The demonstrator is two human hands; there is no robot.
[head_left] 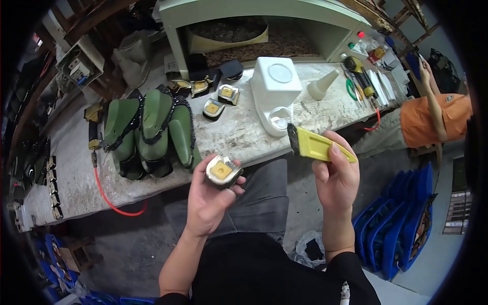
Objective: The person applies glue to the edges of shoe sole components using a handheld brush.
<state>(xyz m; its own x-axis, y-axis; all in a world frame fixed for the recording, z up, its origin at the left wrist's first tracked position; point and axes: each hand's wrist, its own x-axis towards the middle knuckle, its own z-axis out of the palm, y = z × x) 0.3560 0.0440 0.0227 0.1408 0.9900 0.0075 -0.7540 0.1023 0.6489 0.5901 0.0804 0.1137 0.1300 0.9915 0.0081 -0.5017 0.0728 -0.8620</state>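
Observation:
My left hand (208,195) is closed round a shoe heel (221,170), dark at the sides with a whitish, tan-centred top face turned up. In my right hand (336,175) is a yellow-handled brush (323,144), pinched by its handle, its dark bristles pointing left. The brush and heel are apart. Beyond the brush stands a white plastic dispenser (277,84) with a small round cup at its front. Similar heels (213,108) lie on the workbench (229,134) to the dispenser's left.
Several green shoe lasts (155,114) with black trim stand at left, beside an air tool (93,124) with a red hose. A translucent cone-shaped bottle (323,85) and hand tools (356,89) lie right. Blue bins (394,223) stack below. A person in orange (437,119) is at far right.

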